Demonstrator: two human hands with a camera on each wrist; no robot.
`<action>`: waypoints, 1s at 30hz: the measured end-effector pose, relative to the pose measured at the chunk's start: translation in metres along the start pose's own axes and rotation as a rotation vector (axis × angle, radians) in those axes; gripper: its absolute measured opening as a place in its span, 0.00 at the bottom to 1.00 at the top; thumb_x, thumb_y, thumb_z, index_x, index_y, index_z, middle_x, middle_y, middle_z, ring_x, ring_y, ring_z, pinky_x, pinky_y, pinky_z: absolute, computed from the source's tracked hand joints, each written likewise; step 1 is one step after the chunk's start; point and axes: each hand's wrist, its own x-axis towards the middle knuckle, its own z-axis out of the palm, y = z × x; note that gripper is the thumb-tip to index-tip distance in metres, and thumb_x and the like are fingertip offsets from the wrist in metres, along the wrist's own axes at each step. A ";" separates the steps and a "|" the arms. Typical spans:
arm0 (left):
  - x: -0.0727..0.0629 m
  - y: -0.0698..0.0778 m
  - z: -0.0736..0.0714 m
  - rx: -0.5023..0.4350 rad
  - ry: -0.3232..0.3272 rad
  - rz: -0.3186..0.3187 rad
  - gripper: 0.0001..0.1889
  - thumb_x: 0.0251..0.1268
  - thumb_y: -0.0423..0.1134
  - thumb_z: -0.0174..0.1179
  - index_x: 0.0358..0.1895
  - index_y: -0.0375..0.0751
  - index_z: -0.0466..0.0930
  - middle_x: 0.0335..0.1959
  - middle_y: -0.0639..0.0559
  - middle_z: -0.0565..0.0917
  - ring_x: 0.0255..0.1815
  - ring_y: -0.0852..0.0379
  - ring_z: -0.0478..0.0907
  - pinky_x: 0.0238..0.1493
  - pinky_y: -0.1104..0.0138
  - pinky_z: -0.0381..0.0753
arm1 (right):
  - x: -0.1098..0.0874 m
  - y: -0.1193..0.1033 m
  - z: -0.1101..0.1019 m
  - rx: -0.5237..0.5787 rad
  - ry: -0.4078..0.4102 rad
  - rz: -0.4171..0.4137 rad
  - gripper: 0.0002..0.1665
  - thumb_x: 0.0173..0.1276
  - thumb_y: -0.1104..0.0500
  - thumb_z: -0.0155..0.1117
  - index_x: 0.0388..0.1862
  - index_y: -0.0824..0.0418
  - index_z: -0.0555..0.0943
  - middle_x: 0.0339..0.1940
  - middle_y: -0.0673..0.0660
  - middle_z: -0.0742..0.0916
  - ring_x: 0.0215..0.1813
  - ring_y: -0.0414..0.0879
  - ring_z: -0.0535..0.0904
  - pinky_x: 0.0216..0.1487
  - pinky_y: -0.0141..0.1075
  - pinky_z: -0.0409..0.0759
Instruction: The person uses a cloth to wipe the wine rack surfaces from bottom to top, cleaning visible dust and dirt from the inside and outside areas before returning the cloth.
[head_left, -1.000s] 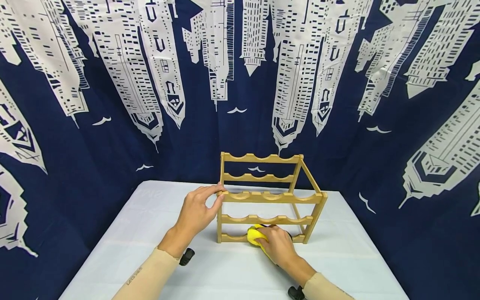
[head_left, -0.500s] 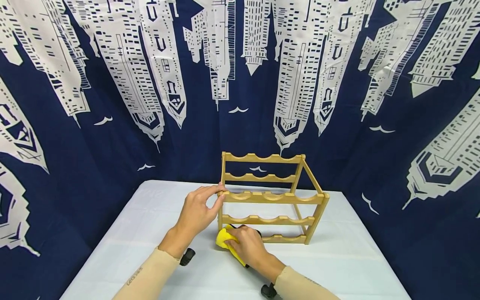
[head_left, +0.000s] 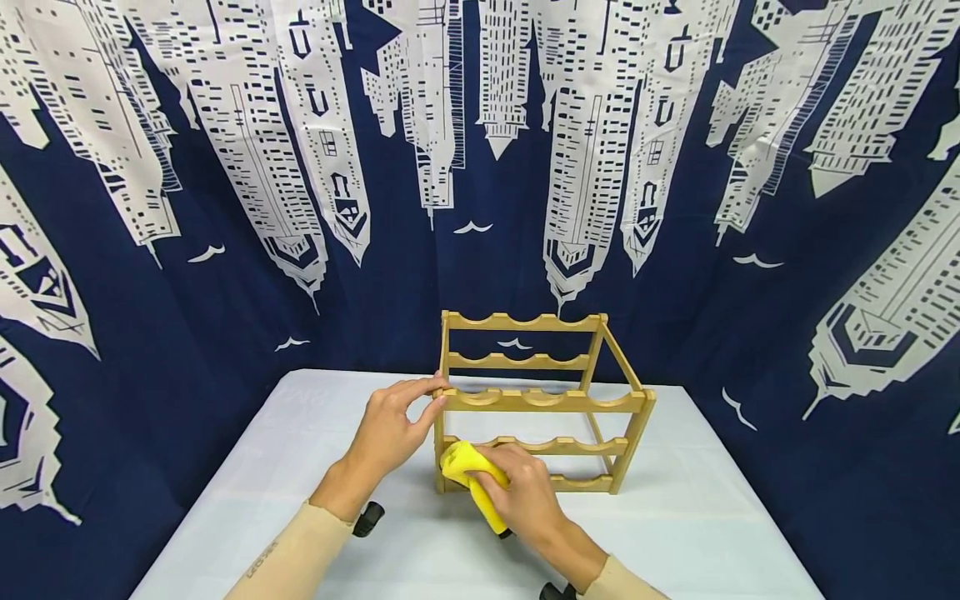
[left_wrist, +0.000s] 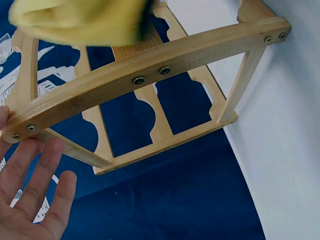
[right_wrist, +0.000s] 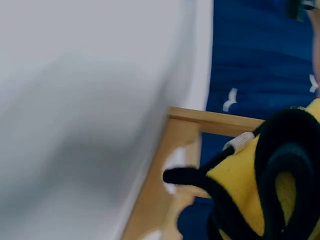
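A light wooden wine rack (head_left: 540, 402) with scalloped rails stands on the white-covered table. My left hand (head_left: 390, 425) pinches its near top left corner between thumb and fingers. In the left wrist view the fingers (left_wrist: 35, 190) curl at the end of a screwed side bar (left_wrist: 200, 47). A yellow cloth with black edging (head_left: 491, 504) is bunched in my right hand (head_left: 525, 487), at the rack's lower left front. The cloth covers part of the left post and the lower rails there. Close up in the right wrist view, the folded cloth (right_wrist: 242, 182) hides my right fingers.
The white table covering (head_left: 660, 542) extends around the rack. Behind and at both sides hangs a navy curtain (head_left: 390, 308) printed with white buildings. A black strapped device (head_left: 368, 519) sits under the left wrist, another (head_left: 557, 592) under the right.
My right hand has carried the yellow cloth left along the bottom front rail, then slightly up at the left post. My left hand keeps its hold on the corner.
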 end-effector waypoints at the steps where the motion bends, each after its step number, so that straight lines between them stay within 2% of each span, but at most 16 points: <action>1: -0.001 -0.001 0.000 -0.002 -0.005 -0.003 0.12 0.80 0.36 0.77 0.60 0.41 0.96 0.57 0.47 0.99 0.65 0.43 0.96 0.68 0.46 0.96 | 0.002 -0.002 -0.005 0.013 0.033 -0.007 0.25 0.62 0.67 0.93 0.58 0.61 0.96 0.46 0.55 0.99 0.46 0.46 0.95 0.47 0.33 0.97; 4: -0.001 -0.001 -0.001 -0.014 -0.016 -0.013 0.12 0.80 0.37 0.77 0.61 0.41 0.96 0.57 0.47 0.99 0.66 0.43 0.96 0.69 0.46 0.96 | 0.011 -0.004 -0.017 0.013 0.111 -0.057 0.29 0.59 0.71 0.93 0.60 0.61 0.95 0.48 0.57 0.98 0.47 0.49 0.95 0.49 0.32 0.97; 6: -0.001 -0.001 -0.001 -0.022 -0.019 -0.012 0.12 0.81 0.37 0.76 0.61 0.41 0.96 0.57 0.47 0.99 0.66 0.43 0.96 0.70 0.46 0.96 | 0.019 -0.004 -0.024 -0.037 0.134 -0.118 0.32 0.57 0.73 0.93 0.62 0.61 0.95 0.51 0.58 0.99 0.49 0.50 0.95 0.51 0.35 0.98; 10: 0.000 -0.002 -0.001 -0.032 -0.016 -0.007 0.12 0.81 0.36 0.76 0.61 0.40 0.96 0.58 0.46 0.99 0.66 0.43 0.96 0.70 0.46 0.95 | 0.032 0.001 -0.028 -0.250 0.115 -0.265 0.35 0.52 0.74 0.94 0.61 0.60 0.95 0.56 0.55 0.99 0.52 0.51 0.95 0.54 0.43 0.97; 12: 0.001 -0.003 -0.001 -0.030 -0.014 -0.006 0.12 0.81 0.36 0.76 0.61 0.40 0.96 0.58 0.46 0.99 0.66 0.43 0.96 0.70 0.46 0.95 | 0.036 0.003 -0.024 -0.342 0.082 -0.298 0.34 0.52 0.71 0.96 0.59 0.59 0.96 0.54 0.53 1.00 0.52 0.50 0.96 0.53 0.44 0.97; 14: 0.001 -0.003 -0.001 -0.027 -0.016 -0.009 0.12 0.81 0.36 0.76 0.61 0.40 0.96 0.58 0.46 0.99 0.66 0.44 0.96 0.70 0.46 0.96 | 0.037 0.004 -0.019 -0.373 0.041 -0.274 0.31 0.54 0.68 0.97 0.57 0.58 0.96 0.51 0.51 1.00 0.50 0.49 0.97 0.51 0.43 0.98; 16: -0.001 -0.003 -0.001 -0.024 -0.024 -0.015 0.12 0.81 0.36 0.76 0.61 0.40 0.96 0.58 0.46 0.99 0.65 0.44 0.96 0.69 0.47 0.96 | 0.038 0.003 -0.012 -0.359 0.002 -0.198 0.28 0.57 0.64 0.97 0.57 0.57 0.97 0.49 0.52 1.00 0.48 0.49 0.97 0.49 0.43 0.98; 20: -0.004 -0.003 -0.002 -0.025 -0.039 -0.027 0.13 0.81 0.36 0.76 0.62 0.41 0.96 0.58 0.46 0.99 0.66 0.44 0.96 0.69 0.47 0.96 | 0.040 -0.001 0.000 -0.238 -0.025 0.002 0.21 0.63 0.59 0.92 0.55 0.59 0.97 0.47 0.55 1.00 0.46 0.52 0.98 0.47 0.47 0.98; 22: -0.005 -0.003 -0.002 -0.030 -0.037 -0.025 0.13 0.81 0.36 0.76 0.62 0.40 0.96 0.59 0.45 0.98 0.66 0.43 0.96 0.69 0.47 0.96 | 0.042 -0.003 0.005 -0.180 -0.016 0.061 0.20 0.65 0.59 0.91 0.55 0.61 0.97 0.48 0.57 1.00 0.48 0.53 0.98 0.49 0.49 0.98; 26: -0.004 -0.003 -0.003 -0.046 -0.034 -0.023 0.12 0.82 0.36 0.75 0.61 0.41 0.96 0.61 0.44 0.98 0.67 0.42 0.95 0.69 0.46 0.96 | 0.046 -0.006 0.011 -0.106 0.016 0.078 0.20 0.65 0.61 0.91 0.56 0.63 0.98 0.50 0.59 1.00 0.51 0.55 0.99 0.52 0.51 0.99; 30: -0.003 -0.002 -0.004 -0.053 -0.039 -0.028 0.11 0.82 0.36 0.75 0.61 0.42 0.96 0.62 0.45 0.97 0.67 0.43 0.95 0.69 0.47 0.96 | 0.048 -0.005 0.014 -0.102 0.016 0.050 0.21 0.65 0.60 0.91 0.55 0.62 0.98 0.50 0.58 1.00 0.50 0.54 0.99 0.50 0.50 0.99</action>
